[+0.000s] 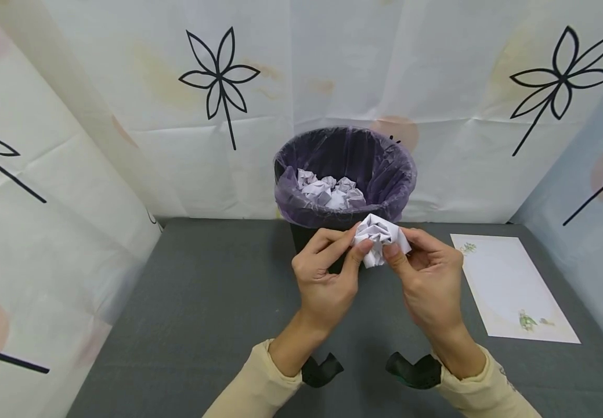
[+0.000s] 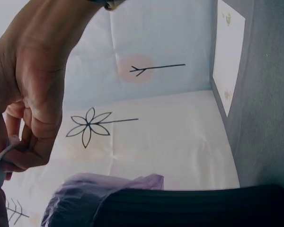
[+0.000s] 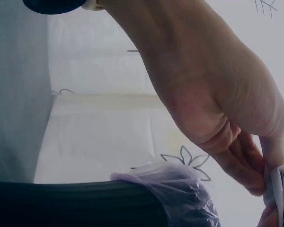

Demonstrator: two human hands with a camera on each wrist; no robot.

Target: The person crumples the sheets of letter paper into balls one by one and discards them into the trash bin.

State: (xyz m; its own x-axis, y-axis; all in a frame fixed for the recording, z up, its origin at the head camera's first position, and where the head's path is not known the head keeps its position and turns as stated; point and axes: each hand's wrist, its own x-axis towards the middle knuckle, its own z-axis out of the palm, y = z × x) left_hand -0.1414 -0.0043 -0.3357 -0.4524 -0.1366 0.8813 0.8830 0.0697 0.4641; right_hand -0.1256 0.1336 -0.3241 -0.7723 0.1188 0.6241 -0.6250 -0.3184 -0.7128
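Both hands pinch one crumpled ball of white paper [image 1: 379,235] in the head view, thumbs on the near side and fingers behind. My left hand [image 1: 327,281] grips its left side; my right hand [image 1: 433,281] grips its right side. The ball is held in front of the near rim of a black bin [image 1: 306,235], which is lined with a purple plastic bag [image 1: 397,188]. Several crumpled paper balls [image 1: 332,191] lie inside the bin. At the edge of the left wrist view, only part of the held paper [image 2: 4,156] shows beside the fingers.
A flat white sheet [image 1: 515,290] with small green prints lies on the dark grey table [image 1: 202,307] to the right. Pale cloth walls [image 1: 123,58] with black flower drawings stand behind and on both sides. The bin is at the table's back, against the cloth.
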